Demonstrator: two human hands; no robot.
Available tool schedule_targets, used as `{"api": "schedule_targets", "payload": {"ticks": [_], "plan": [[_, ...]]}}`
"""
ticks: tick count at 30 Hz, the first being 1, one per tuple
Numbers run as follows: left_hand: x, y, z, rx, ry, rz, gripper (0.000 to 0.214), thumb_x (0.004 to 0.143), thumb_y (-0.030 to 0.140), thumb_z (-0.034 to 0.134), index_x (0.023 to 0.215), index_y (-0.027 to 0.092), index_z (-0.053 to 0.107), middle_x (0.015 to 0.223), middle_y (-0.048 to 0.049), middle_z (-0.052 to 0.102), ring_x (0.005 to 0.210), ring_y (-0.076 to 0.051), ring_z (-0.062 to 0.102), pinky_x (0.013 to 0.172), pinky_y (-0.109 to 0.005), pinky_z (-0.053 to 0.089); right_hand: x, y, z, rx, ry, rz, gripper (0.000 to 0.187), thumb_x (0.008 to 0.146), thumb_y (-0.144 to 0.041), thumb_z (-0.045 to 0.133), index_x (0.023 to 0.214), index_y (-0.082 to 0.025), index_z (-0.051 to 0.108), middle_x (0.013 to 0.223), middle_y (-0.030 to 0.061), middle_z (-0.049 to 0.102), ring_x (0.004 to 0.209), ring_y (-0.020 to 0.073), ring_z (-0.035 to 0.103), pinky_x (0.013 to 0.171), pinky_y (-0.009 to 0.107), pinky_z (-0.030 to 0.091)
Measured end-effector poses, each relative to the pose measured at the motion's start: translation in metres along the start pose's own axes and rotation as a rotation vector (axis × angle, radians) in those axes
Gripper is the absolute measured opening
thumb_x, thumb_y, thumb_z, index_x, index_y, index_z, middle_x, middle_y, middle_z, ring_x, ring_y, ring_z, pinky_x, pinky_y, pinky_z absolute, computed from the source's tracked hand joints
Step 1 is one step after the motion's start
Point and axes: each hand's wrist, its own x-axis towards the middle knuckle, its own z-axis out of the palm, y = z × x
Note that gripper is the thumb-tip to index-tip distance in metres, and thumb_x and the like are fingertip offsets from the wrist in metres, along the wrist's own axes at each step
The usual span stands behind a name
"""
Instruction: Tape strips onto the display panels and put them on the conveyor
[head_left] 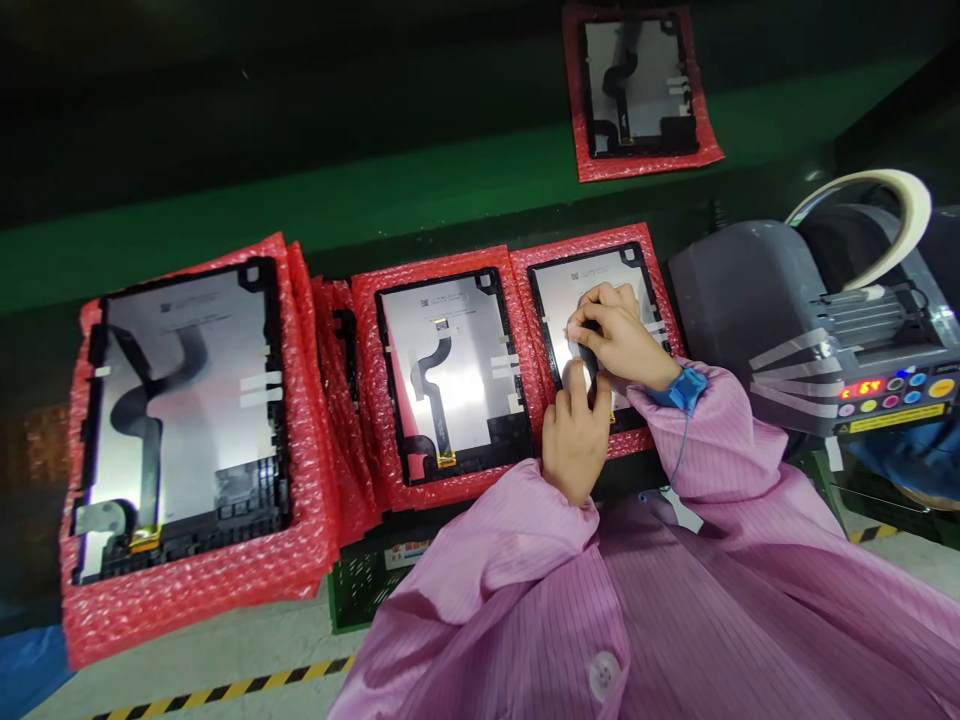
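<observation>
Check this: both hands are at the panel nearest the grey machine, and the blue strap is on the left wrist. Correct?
No: the head view shows the blue strap on the right wrist. The left hand and right hand are at the panel nearest the grey machine.

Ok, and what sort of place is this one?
Probably an electronics assembly workshop: display panels with black ribbon cables lie on red bubble-wrap, a tape dispenser with a lit digital readout stands at the right, and the person's right wrist wears a blue corded strap, perhaps anti-static.
</observation>
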Motion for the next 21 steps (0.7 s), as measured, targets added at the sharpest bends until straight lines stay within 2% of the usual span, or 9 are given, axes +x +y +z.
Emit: {"api": "schedule_targets", "payload": {"ticks": [5, 9, 12, 13, 15, 17, 18, 19, 21], "plan": [[0.003, 0.000, -0.006, 0.017, -0.032, 0.023, 0.043, 0.101, 0.018, 0.038, 0.140, 0.022, 0.055, 0.152, -0.0130, 0.051, 0.085, -0.019, 0.064, 0.068, -0.031, 0.057, -0.002, 0.003, 0.003, -0.040, 0.040, -0.027, 0.004, 0.088, -0.022, 0.059, 0.088, -0.019, 0.061, 0.105, 0.0097, 0.055, 0.104, 0.0287, 0.044, 0.095, 0.049, 0.037], [0.003, 0.001, -0.009, 0.018, -0.049, 0.028, 0.042, 0.101, 0.018, 0.037, 0.139, 0.022, 0.056, 0.151, -0.0132, 0.051, 0.090, -0.020, 0.065, 0.070, -0.031, 0.059, 0.013, 0.002, 0.008, -0.054, 0.237, -0.003, 0.027, 0.082, -0.016, 0.064, 0.107, -0.017, 0.054, 0.110, 0.0116, 0.052, 0.103, 0.0287, 0.047, 0.096, 0.051, 0.042], [0.004, 0.000, -0.011, 0.001, -0.070, 0.027, 0.043, 0.100, 0.016, 0.038, 0.140, 0.021, 0.054, 0.152, -0.0132, 0.050, 0.097, -0.021, 0.066, 0.075, -0.031, 0.060, 0.008, -0.014, 0.003, -0.103, 0.374, 0.063, 0.024, 0.085, -0.012, 0.059, 0.108, -0.015, 0.053, 0.113, 0.0147, 0.053, 0.109, 0.0315, 0.048, 0.099, 0.055, 0.041], [0.006, -0.001, -0.012, -0.006, -0.081, 0.015, 0.045, 0.100, 0.015, 0.037, 0.142, 0.020, 0.052, 0.151, -0.0134, 0.051, 0.098, -0.021, 0.067, 0.076, -0.031, 0.060, -0.004, -0.022, -0.002, -0.103, 0.417, 0.063, 0.020, 0.087, -0.013, 0.057, 0.107, -0.015, 0.054, 0.112, 0.0151, 0.054, 0.110, 0.0317, 0.049, 0.099, 0.055, 0.042], [0.012, -0.001, -0.016, -0.017, -0.104, -0.032, 0.047, 0.100, 0.015, 0.035, 0.146, 0.016, 0.046, 0.145, -0.0144, 0.056, 0.092, -0.020, 0.069, 0.071, -0.029, 0.060, -0.045, -0.040, -0.011, -0.051, 0.496, 0.003, 0.013, 0.091, -0.016, 0.054, 0.104, -0.017, 0.055, 0.107, 0.0133, 0.057, 0.105, 0.0286, 0.054, 0.094, 0.050, 0.047], [0.021, 0.001, -0.022, -0.011, -0.116, -0.092, 0.047, 0.101, 0.016, 0.033, 0.146, 0.013, 0.045, 0.141, -0.0149, 0.058, 0.083, -0.019, 0.070, 0.063, -0.029, 0.059, -0.103, -0.053, -0.021, 0.029, 0.589, -0.065, 0.007, 0.095, -0.021, 0.051, 0.100, -0.020, 0.056, 0.095, 0.0081, 0.060, 0.088, 0.0220, 0.058, 0.080, 0.040, 0.051], [0.026, 0.003, -0.025, -0.003, -0.116, -0.115, 0.045, 0.101, 0.017, 0.033, 0.144, 0.013, 0.047, 0.141, -0.0153, 0.057, 0.080, -0.019, 0.071, 0.060, -0.030, 0.058, -0.133, -0.054, -0.026, 0.049, 0.670, -0.037, 0.004, 0.096, -0.023, 0.051, 0.097, -0.022, 0.056, 0.087, 0.0051, 0.059, 0.078, 0.0189, 0.057, 0.071, 0.036, 0.050], [0.030, 0.005, -0.028, 0.005, -0.116, -0.126, 0.043, 0.102, 0.019, 0.033, 0.141, 0.013, 0.050, 0.142, -0.0158, 0.056, 0.078, -0.019, 0.071, 0.060, -0.030, 0.058, -0.162, -0.051, -0.032, 0.039, 0.809, 0.055, 0.005, 0.096, -0.026, 0.051, 0.093, -0.023, 0.055, 0.082, 0.0034, 0.057, 0.070, 0.0173, 0.055, 0.064, 0.034, 0.048], [0.036, 0.008, -0.033, 0.015, -0.110, -0.136, 0.039, 0.102, 0.023, 0.036, 0.134, 0.014, 0.055, 0.145, -0.0163, 0.053, 0.081, -0.021, 0.073, 0.063, -0.032, 0.058, -0.210, -0.029, -0.049, -0.027, 1.124, 0.387, 0.009, 0.097, -0.031, 0.048, 0.094, -0.024, 0.052, 0.083, 0.0038, 0.055, 0.066, 0.0165, 0.051, 0.060, 0.033, 0.043]]}}
